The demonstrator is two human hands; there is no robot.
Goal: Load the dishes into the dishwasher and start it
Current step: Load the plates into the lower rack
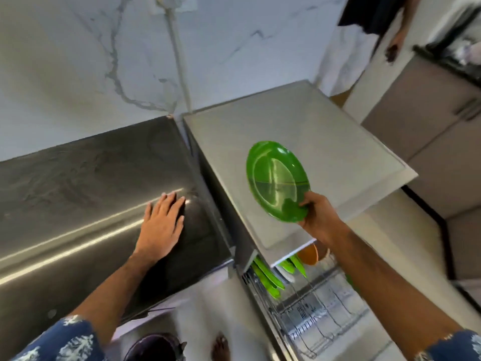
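My right hand (318, 216) grips a round green plate (276, 178) by its lower rim and holds it tilted in the air above the grey dishwasher top (299, 131). Below, the wire rack (312, 308) is pulled out of the open dishwasher. Green plates (268, 278) stand on edge in the rack's far left end, and an orange bowl (309, 255) sits behind them. My left hand (162, 225) lies flat, fingers spread, on the dark counter (78, 191) to the left of the dishwasher.
A marble wall (104, 61) backs the counter, with a white pipe (179, 66) running down it. Another person (369, 29) stands at the far right near beige cabinets (429, 121). A bare foot (221, 347) and a dark round object (156, 347) are on the floor.
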